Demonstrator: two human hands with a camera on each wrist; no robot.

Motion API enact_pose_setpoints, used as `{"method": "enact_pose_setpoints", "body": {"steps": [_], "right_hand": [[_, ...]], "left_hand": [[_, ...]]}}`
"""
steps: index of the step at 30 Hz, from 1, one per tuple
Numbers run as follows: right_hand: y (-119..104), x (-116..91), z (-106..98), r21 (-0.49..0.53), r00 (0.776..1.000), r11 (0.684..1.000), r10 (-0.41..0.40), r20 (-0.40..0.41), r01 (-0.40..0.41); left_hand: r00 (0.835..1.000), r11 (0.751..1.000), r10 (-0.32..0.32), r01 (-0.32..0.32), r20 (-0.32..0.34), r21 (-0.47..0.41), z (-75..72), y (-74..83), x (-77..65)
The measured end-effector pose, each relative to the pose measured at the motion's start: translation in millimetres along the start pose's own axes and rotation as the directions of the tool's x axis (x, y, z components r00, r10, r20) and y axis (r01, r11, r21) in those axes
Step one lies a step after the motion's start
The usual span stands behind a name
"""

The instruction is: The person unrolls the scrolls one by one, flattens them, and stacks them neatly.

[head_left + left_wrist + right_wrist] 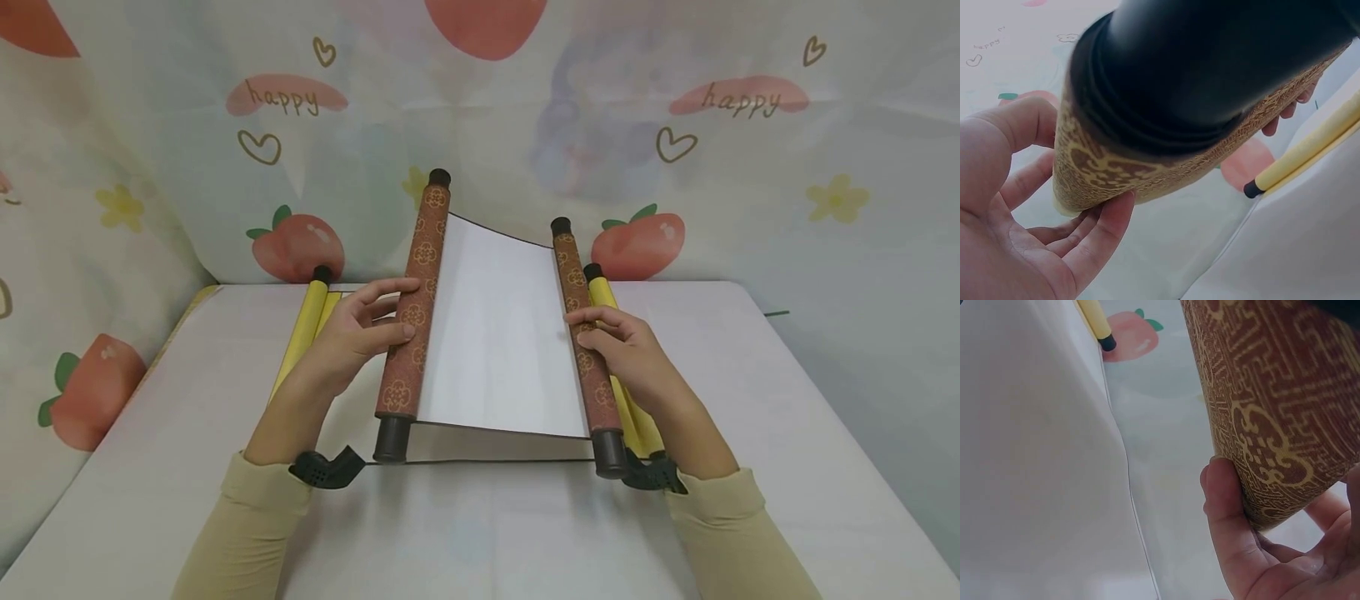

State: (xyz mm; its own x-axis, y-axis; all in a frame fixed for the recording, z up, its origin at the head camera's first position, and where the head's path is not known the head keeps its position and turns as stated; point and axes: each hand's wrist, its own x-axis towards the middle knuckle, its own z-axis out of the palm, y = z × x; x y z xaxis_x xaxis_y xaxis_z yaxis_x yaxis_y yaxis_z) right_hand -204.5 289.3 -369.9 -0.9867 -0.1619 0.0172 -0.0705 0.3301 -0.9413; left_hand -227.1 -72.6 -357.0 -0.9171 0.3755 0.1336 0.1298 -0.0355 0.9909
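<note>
A hanging scroll (pixel 502 333) is held up partly unrolled, its blank white sheet spread between two brown-red rolls with gold patterns and black end knobs. My left hand (pixel 356 329) grips the left roll (pixel 424 254), thumb on the near side and fingers curled round it. The right roll (pixel 592 392) is held between the thumb and fingers of my right hand (pixel 626 342). Seen close in the left wrist view, a black knob (pixel 1210 69) covers part of the roll. In the right wrist view, fingers wrap the patterned roll (pixel 1272 412) from below.
Beneath the held scroll lies a second scroll, with a yellow left roll (pixel 302 325) and a yellow right roll (pixel 600 289); its sheet is largely hidden. Both lie on a white-covered table (pixel 480 533). A printed cloth backdrop (pixel 480 133) stands behind.
</note>
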Motion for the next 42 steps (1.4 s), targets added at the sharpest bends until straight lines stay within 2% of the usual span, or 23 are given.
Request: {"method": "enact_pose_setpoints", "body": {"steps": [11,18,28,42], "right_hand": [[0.7,0.3,-1.2,-0.013,1.000,1.000,0.028,0.011,-0.027],[-0.4,-1.3,-4.4,0.025,1.000,0.999,0.021,0.009,-0.022],[0.8,-0.9,-5.4,0.026,1.000,1.000,0.015,-0.001,-0.015],[1.0,0.2,-8.0,0.077,1.000,0.997,0.023,0.010,-0.024]], "left_hand": [[1.000,1.000,0.004,-0.004,0.001,-0.004,-1.8,-0.1,-0.3],[1.000,1.000,0.003,-0.003,-0.002,-0.010,-2.9,0.4,-1.2],[1.000,1.000,0.012,-0.012,0.003,-0.027,-3.9,0.2,-0.7],[1.000,1.000,0.009,-0.009,0.001,-0.001,-7.2,0.6,-0.2]]}}
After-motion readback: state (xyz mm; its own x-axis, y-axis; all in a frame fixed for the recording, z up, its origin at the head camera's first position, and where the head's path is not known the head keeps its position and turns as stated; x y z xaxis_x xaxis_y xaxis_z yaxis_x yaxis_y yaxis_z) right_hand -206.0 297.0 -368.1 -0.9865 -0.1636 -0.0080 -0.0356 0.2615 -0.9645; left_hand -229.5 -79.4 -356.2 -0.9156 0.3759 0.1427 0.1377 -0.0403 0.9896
